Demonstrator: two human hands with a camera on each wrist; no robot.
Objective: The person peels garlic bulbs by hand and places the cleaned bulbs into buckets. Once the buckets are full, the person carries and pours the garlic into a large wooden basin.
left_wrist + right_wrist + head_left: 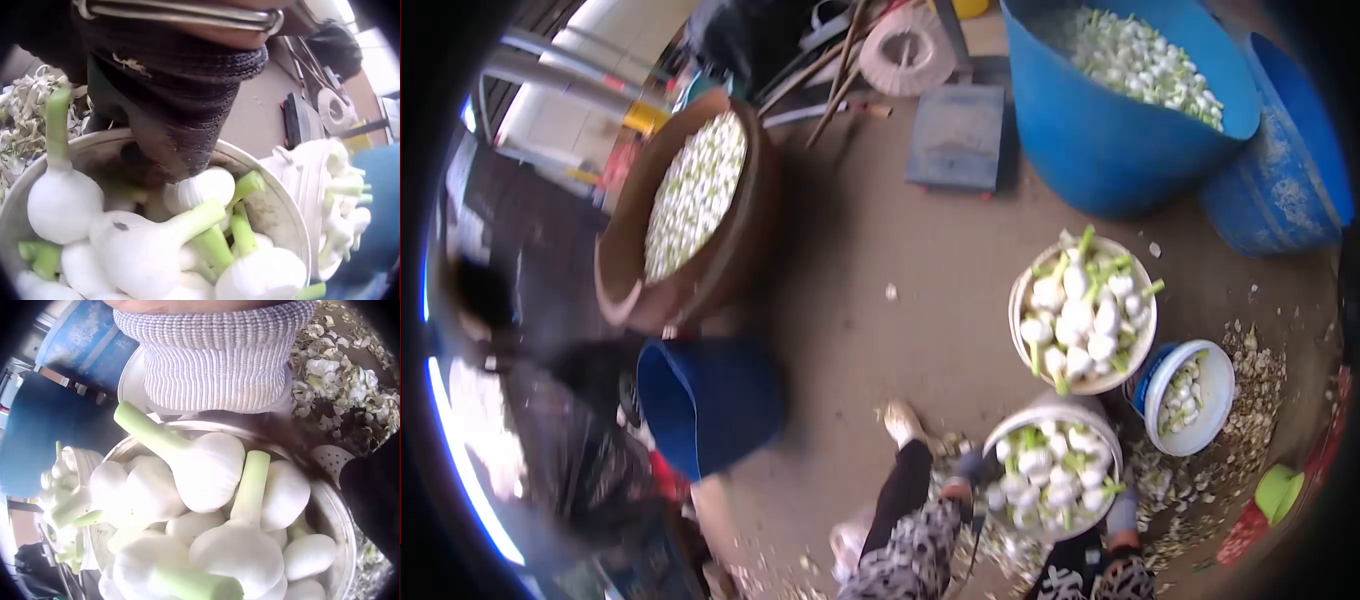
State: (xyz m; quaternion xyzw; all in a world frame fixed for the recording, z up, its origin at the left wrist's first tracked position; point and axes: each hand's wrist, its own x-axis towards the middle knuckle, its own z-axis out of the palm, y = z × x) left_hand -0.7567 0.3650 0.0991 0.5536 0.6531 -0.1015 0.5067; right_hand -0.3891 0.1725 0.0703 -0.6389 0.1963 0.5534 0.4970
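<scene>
A white bucket point(992, 436) full of white garlic bulbs point(1040, 480) with green stems is between my two hands, in front of my legs. My left hand point(968, 468), in a dark knit glove point(175, 106), grips its left side at the rim, part of it reaching just inside. On the opposite side my right hand point(1122, 510), in a pale ribbed glove point(215, 369), holds the bucket from outside. The fingers of both hands are mostly hidden by glove cuffs, rim and garlic. Just beyond stands another garlic-filled bucket point(1018, 345).
A small white tub point(1220, 400) stands at the right amid garlic peelings point(1250, 370). Large blue tubs point(1060, 160) are at the far right. A brown vat point(740, 220) of garlic and a dark blue bucket point(740, 400) stand left. A flat scale point(955, 135) lies ahead.
</scene>
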